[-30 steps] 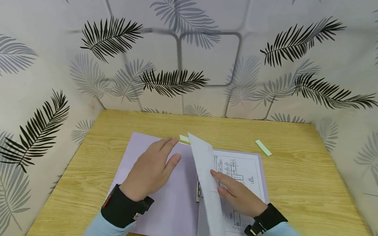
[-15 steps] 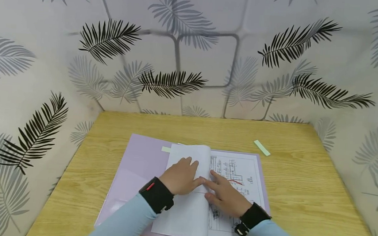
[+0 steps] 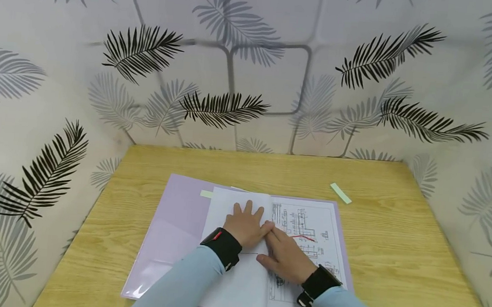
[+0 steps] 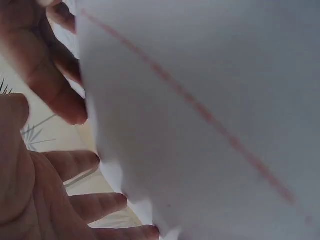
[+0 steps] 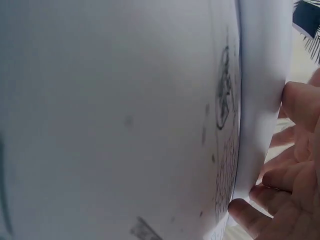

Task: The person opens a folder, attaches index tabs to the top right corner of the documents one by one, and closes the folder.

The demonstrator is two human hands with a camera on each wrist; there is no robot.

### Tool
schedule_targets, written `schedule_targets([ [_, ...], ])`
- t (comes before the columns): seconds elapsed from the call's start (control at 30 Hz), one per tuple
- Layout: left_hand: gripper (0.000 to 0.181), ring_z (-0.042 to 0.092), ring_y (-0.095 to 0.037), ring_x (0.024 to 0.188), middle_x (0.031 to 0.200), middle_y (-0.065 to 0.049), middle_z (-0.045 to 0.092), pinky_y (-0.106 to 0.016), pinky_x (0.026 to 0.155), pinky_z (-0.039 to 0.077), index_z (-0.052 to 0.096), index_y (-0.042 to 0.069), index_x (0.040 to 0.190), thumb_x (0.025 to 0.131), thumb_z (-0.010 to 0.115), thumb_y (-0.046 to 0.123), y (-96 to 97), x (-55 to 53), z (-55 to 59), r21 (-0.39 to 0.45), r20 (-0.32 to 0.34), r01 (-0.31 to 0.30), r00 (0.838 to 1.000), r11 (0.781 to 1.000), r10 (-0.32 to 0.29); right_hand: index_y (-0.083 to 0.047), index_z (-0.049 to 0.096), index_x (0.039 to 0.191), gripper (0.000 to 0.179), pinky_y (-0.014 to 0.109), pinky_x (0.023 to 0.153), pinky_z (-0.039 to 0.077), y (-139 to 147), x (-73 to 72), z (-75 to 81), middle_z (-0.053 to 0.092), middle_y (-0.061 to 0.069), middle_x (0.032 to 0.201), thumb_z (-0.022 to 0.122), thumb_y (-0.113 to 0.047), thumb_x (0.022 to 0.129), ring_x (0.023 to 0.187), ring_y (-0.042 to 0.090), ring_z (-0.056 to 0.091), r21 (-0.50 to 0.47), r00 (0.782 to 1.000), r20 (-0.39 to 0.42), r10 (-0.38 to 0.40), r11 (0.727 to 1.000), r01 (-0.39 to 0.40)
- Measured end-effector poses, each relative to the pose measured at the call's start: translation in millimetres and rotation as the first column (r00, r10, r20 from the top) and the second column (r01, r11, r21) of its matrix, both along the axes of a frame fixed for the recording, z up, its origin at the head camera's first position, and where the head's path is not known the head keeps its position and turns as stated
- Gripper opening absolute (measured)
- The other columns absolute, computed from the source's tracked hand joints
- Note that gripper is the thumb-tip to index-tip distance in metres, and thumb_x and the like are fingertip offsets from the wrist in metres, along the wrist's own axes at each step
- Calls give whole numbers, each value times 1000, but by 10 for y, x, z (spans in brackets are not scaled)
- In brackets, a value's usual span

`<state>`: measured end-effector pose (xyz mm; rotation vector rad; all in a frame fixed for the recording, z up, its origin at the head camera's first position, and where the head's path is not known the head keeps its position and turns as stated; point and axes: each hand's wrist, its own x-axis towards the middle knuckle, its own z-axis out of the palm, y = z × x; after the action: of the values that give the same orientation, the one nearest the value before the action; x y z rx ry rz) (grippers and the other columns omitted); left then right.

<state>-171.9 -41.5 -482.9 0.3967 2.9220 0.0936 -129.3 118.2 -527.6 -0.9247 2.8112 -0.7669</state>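
Observation:
A lilac folder (image 3: 168, 219) lies open with white sheets inside. On its right half is a sheet with a technical drawing (image 3: 327, 216), crossed by a short red line (image 3: 304, 237). A turned blank white page (image 3: 236, 286) lies over part of the left half. My left hand (image 3: 245, 227) presses on this page with spread fingers, close to the fold. My right hand (image 3: 287, 258) rests along the fold, fingers extended, its fingertips meeting the left thumb. In the left wrist view, a faint red streak (image 4: 200, 107) runs across white paper.
A pale green paper strip (image 3: 340, 193) lies on the wooden table (image 3: 415, 241) behind the folder, to the right. Another pale strip (image 3: 206, 194) sticks out at the turned page's upper left. A leaf-patterned backdrop (image 3: 251, 78) encloses the table's back and sides.
The page that stood upright has been turned over to the left and now lies flatter. My left hand moved right onto it. My right hand shifted slightly toward the fold.

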Motion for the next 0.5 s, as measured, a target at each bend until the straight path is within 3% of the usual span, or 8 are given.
schedule_targets([
  [0.13,72,41,-42,123,147,-13,38,-63,84,44,42,26,147,93,23,70,4,12,-94,8,18,-44,999,999,44,-6,27,152,80,42,111,27,-17,-3,-23,24,12,157,63,-43,91,142,25,27,4,999,31,-29,1000,29],
  [0.23,76,36,-46,128,149,-14,36,-67,87,40,41,26,147,91,20,74,-33,-33,-207,-11,-11,-72,997,997,72,-7,27,152,81,44,110,29,-20,2,-24,22,11,157,64,-45,90,141,27,28,4,998,45,-46,999,46],
  [0.4,79,34,-52,129,146,-20,39,-65,94,37,48,16,142,91,30,73,-173,-163,-316,-48,-130,-162,979,986,155,-6,31,150,78,49,109,30,-21,20,-17,23,14,156,61,-48,91,140,32,28,24,993,83,-83,996,81],
  [0.5,78,39,-50,124,141,-22,43,-60,96,39,52,11,138,92,34,71,-269,-217,-302,-43,-143,-197,971,979,189,-6,33,149,78,49,109,30,-22,30,-22,25,16,156,61,-49,91,140,33,29,37,991,95,-98,995,94],
])
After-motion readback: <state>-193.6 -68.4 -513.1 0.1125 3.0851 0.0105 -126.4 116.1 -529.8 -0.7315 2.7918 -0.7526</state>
